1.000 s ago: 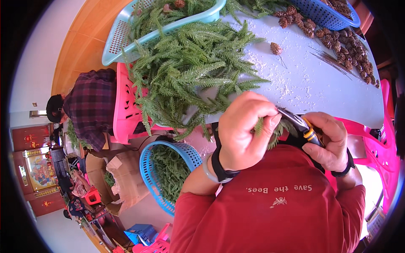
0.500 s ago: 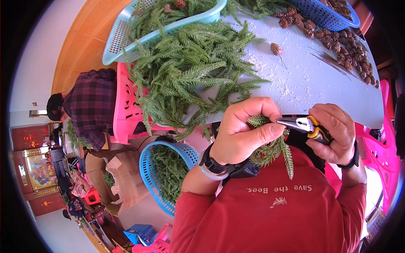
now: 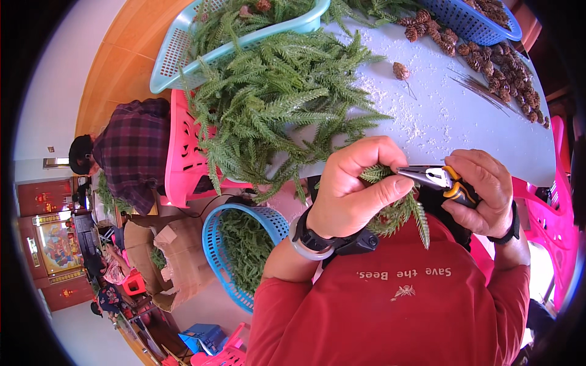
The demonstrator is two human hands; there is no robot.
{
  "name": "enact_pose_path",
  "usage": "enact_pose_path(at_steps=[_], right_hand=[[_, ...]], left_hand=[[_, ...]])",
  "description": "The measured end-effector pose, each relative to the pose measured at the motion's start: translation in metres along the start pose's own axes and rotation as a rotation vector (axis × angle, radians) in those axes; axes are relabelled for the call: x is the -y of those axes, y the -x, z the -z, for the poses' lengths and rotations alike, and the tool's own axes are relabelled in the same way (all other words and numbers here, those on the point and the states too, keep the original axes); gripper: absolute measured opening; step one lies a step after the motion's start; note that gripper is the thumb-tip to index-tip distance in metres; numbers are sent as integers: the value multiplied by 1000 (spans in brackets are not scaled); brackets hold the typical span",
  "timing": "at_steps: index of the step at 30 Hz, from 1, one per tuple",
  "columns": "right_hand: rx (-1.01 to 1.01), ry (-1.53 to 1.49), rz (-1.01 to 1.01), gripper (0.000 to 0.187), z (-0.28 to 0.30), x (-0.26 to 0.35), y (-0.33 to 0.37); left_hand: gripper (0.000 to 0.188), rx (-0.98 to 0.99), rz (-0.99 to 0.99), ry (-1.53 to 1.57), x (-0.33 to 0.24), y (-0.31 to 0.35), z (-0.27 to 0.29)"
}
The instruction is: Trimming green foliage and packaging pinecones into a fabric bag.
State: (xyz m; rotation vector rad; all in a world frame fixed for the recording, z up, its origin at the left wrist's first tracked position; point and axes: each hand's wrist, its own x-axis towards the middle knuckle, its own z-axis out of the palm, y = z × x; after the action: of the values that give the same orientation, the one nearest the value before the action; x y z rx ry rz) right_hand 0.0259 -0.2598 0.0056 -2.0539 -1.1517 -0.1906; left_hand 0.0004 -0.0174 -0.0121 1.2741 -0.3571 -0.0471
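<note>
My left hand [image 3: 357, 186] grips a green artificial fir sprig [image 3: 400, 210] close to my chest, its needles hanging below my fingers. My right hand [image 3: 482, 192] holds pliers [image 3: 436, 178] with yellow and black handles, the jaws pointing left at the sprig's stem by my left thumb. A heap of the same green sprigs [image 3: 278, 100] lies on the pale blue table [image 3: 452, 122] just beyond my left hand.
A light blue basket [image 3: 183, 49] of sprigs stands at the far left of the table, a dark blue basket [image 3: 470, 21] of pine cones at the far right, loose cones [image 3: 506, 73] beside it. A round blue basket [image 3: 241, 253] of sprigs sits on the floor. A person in a plaid shirt [image 3: 131, 152] sits left by a pink chair [image 3: 186, 152].
My left hand has turned and lifted the sprig so its needles show. The pliers have swung from pointing up-left to lying level, jaws at the stem.
</note>
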Motion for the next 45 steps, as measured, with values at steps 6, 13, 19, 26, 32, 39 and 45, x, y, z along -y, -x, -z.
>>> enact_pose_path(at_steps=[6, 13, 19, 26, 32, 39, 45], right_hand=[[-88, -74, -108, 46, -8, 3, 2], [-70, -236, -220, 47, -15, 2, 2], [-39, -244, -286, 42, -8, -1, 8], [-108, -276, -270, 37, -18, -4, 14], [-172, -319, -208, 37, -28, -7, 21], [-195, -298, -192, 40, -30, -9, 28], [-181, -361, -244, 38, -30, -5, 28]], left_hand=[[15, -233, -506, -753, 3, -3, -11], [17, -351, -539, -1095, 4, 1, -17], [13, -162, -380, -725, 4, -8, -15], [8, -260, -113, -551, 16, 1, -22], [10, -360, -30, -455, 11, 3, -32], [8, -252, -64, -492, 17, 1, -32], [8, -249, -62, -518, 24, 3, -24]])
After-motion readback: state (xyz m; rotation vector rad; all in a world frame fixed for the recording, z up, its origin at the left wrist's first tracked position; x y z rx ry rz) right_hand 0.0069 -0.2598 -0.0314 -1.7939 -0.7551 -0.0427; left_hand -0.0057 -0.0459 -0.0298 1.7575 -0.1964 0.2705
